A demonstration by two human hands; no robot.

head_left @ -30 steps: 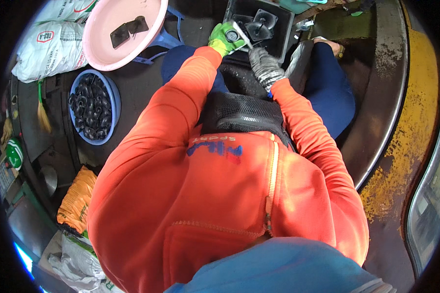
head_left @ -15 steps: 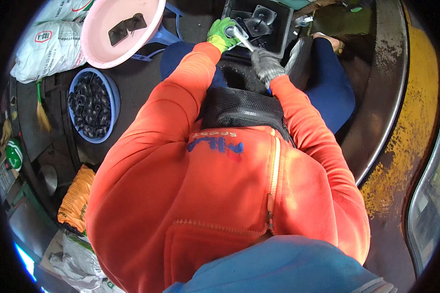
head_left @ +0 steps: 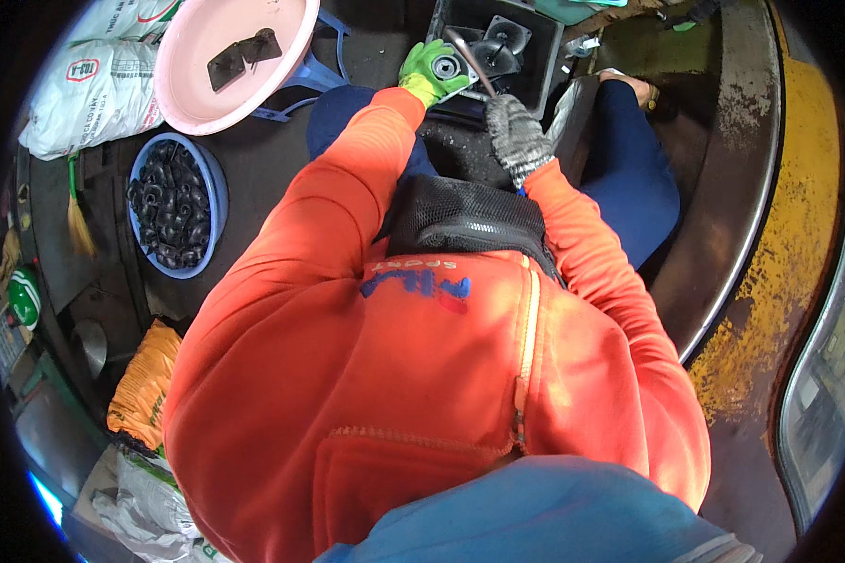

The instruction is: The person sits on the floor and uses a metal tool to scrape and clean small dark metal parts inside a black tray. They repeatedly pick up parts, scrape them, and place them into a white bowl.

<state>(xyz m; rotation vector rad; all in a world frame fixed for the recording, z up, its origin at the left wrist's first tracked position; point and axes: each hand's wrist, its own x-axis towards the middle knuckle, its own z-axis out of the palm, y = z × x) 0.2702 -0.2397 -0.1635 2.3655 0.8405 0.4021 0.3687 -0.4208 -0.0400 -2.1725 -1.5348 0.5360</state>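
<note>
Green-gloved left hand (head_left: 419, 70) gripping a round part (head_left: 446, 67)

I'm grasping it at twelve o'clock; my right hand (head_left: 516, 136), at its four o'clock, is clutching a rod (head_left: 471, 63). I'm judging the part light, stiff and perhaps slippery, so its outer rim is offering the surest hold. Edges of the crate (head_left: 555, 64) are crowding two o'clock; a gap is lying at ten o'clock, before the pink basin (head_left: 192, 52).
</note>
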